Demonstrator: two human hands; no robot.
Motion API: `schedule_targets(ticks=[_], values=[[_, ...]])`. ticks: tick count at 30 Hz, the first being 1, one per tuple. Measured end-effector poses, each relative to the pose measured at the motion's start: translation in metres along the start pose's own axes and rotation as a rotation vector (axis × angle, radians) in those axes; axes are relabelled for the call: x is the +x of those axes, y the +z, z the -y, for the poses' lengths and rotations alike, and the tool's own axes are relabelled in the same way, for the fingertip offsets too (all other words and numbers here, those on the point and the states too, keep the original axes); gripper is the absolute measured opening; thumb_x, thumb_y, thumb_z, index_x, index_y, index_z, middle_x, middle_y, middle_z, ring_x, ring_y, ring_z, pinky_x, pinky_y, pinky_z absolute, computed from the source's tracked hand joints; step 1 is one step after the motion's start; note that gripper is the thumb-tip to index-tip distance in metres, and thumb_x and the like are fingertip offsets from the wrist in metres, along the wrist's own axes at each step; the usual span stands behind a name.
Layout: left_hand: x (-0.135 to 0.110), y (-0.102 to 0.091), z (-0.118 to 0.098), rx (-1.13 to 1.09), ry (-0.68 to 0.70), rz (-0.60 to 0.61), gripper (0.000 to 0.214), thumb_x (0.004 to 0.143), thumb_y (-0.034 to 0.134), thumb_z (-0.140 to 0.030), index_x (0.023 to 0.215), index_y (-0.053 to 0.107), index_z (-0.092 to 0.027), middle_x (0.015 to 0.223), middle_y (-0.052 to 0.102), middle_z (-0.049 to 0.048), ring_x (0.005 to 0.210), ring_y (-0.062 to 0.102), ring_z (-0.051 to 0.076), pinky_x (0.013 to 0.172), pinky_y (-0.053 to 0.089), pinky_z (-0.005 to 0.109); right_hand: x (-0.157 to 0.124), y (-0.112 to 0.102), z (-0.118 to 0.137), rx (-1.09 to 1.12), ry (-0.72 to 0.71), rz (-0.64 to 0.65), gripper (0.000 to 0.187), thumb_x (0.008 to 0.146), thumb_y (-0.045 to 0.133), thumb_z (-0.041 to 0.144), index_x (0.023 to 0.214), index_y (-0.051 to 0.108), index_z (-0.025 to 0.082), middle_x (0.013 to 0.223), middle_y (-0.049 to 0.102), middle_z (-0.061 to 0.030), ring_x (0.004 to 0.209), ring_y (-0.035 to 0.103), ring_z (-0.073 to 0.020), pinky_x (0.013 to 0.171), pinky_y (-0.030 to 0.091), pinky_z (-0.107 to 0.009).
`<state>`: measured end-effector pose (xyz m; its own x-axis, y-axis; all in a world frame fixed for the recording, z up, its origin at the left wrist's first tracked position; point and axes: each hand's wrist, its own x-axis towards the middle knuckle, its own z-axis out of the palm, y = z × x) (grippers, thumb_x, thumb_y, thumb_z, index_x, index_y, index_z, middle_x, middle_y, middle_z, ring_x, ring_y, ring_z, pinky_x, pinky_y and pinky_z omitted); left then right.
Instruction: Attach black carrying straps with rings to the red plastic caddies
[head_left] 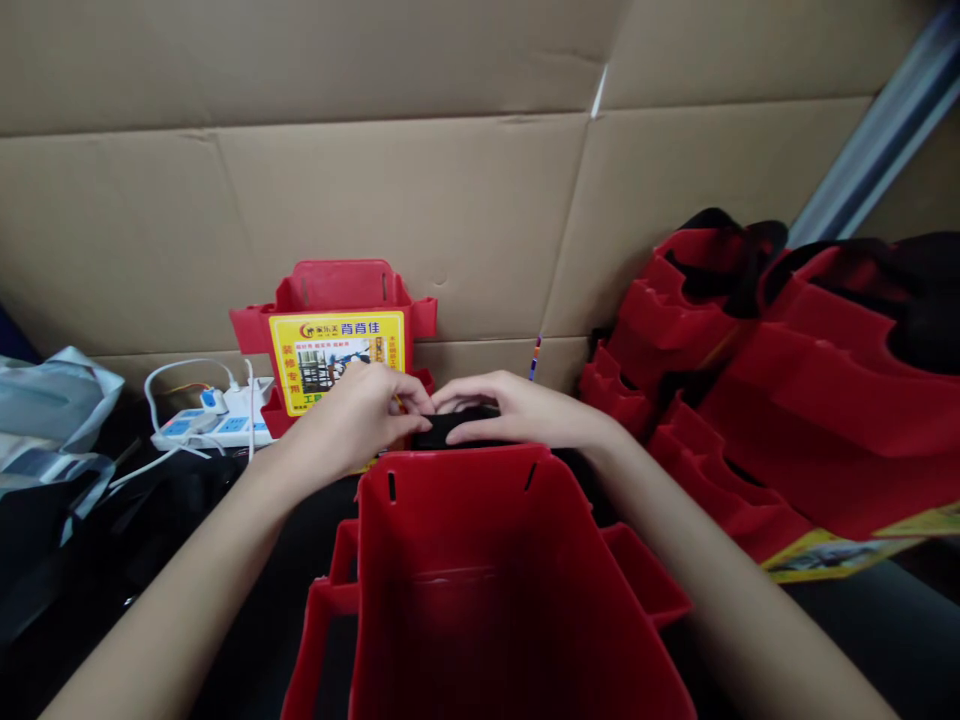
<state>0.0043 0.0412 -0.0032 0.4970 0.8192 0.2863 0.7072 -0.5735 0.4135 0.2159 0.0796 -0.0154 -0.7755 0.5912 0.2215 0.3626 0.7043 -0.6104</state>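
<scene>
A red plastic tool box [480,580] stands open right in front of me, its far rim with two slots facing away. Both hands meet just beyond that rim. My left hand [360,415] and my right hand [517,410] have their fingers curled around a black strap-like piece [450,432] lying at the rim. Behind my hands stands another red box [337,300] with a yellow printed label [336,362].
A stack of red boxes with black straps [757,380] fills the right side. A white power strip with cables [214,420] lies at the left, next to grey plastic bags [45,420]. Cardboard sheets [420,150] form the back wall.
</scene>
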Motion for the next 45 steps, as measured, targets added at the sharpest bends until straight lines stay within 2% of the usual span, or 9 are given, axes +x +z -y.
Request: schedule_targets(ticks=[4,7,10,18,25,29,40,42,45], values=[[-0.008,0.005,-0.016,-0.048,0.015,-0.110,0.021,0.081,0.050,-0.035,0.084,0.061,-0.017,0.080,0.067,0.0031,0.072,0.059,0.015,0.063,0.043,0.024,0.002,0.003,-0.008,0.139,0.029,0.016,0.029,0.081,0.053,0.034,0.096,0.066,0.014,0.092,0.066,-0.0030,0.078,0.058,-0.0121,0.073,0.042,-0.023],[-0.018,0.002,-0.019,-0.011,0.105,0.072,0.020,0.080,0.053,-0.036,0.091,0.059,-0.021,0.086,0.065,0.0015,0.075,0.059,0.015,0.064,0.041,0.024,-0.006,-0.010,-0.024,0.202,0.056,0.082,0.025,0.079,0.055,0.031,0.092,0.068,0.014,0.088,0.066,-0.0034,0.077,0.058,-0.0110,0.073,0.042,-0.022],[-0.024,-0.005,-0.011,0.066,0.173,0.298,0.012,0.082,0.050,-0.027,0.079,0.060,-0.020,0.073,0.063,-0.0005,0.065,0.056,0.013,0.059,0.037,0.022,-0.013,-0.019,-0.033,0.203,0.096,0.223,0.021,0.077,0.057,0.029,0.083,0.069,0.012,0.081,0.065,-0.0033,0.074,0.056,-0.0109,0.072,0.041,-0.022],[-0.024,-0.020,0.012,0.041,0.129,0.371,0.015,0.082,0.049,-0.026,0.077,0.060,-0.018,0.068,0.061,-0.0004,0.059,0.052,0.011,0.054,0.035,0.021,-0.009,-0.009,-0.015,0.189,0.034,0.341,0.024,0.081,0.052,0.027,0.084,0.068,0.010,0.078,0.060,-0.0015,0.074,0.052,-0.0102,0.072,0.040,-0.021],[-0.026,-0.018,0.010,0.052,0.113,0.370,0.018,0.082,0.048,-0.025,0.069,0.057,-0.017,0.064,0.059,-0.0010,0.055,0.050,0.011,0.052,0.033,0.021,-0.013,-0.009,-0.002,0.158,0.042,0.254,0.022,0.077,0.058,0.027,0.091,0.065,0.012,0.085,0.063,-0.0020,0.077,0.055,-0.0102,0.074,0.042,-0.021],[-0.027,-0.018,0.009,0.060,0.122,0.350,0.019,0.082,0.047,-0.027,0.069,0.058,-0.018,0.066,0.060,-0.0005,0.057,0.050,0.011,0.054,0.034,0.021,-0.017,-0.008,0.004,0.152,0.054,0.237,0.021,0.076,0.059,0.027,0.091,0.064,0.012,0.086,0.064,-0.0025,0.078,0.057,-0.0106,0.075,0.043,-0.023],[-0.029,-0.013,0.003,0.214,0.053,0.299,0.018,0.082,0.047,-0.024,0.068,0.057,-0.019,0.066,0.063,-0.0011,0.058,0.055,0.012,0.052,0.035,0.022,-0.036,-0.014,0.034,0.211,0.170,0.289,0.035,0.088,0.041,0.026,0.121,0.046,0.015,0.105,0.064,-0.0056,0.094,0.058,-0.0116,0.081,0.043,-0.022],[-0.031,-0.011,-0.002,0.264,0.053,0.197,0.012,0.080,0.049,-0.023,0.079,0.061,-0.021,0.076,0.066,0.0011,0.066,0.059,0.015,0.057,0.038,0.024,-0.035,-0.013,0.034,0.211,0.188,0.300,0.038,0.086,0.044,0.028,0.123,0.047,0.016,0.108,0.063,-0.0054,0.095,0.059,-0.0126,0.079,0.044,-0.022],[-0.038,-0.004,-0.023,0.379,0.078,-0.113,0.025,0.078,0.053,-0.025,0.102,0.059,-0.025,0.101,0.064,0.0056,0.087,0.059,0.022,0.071,0.041,0.031,-0.033,-0.011,0.034,0.142,0.184,0.261,0.037,0.084,0.047,0.028,0.119,0.052,0.017,0.108,0.063,-0.0039,0.093,0.059,-0.0135,0.077,0.044,-0.021]])
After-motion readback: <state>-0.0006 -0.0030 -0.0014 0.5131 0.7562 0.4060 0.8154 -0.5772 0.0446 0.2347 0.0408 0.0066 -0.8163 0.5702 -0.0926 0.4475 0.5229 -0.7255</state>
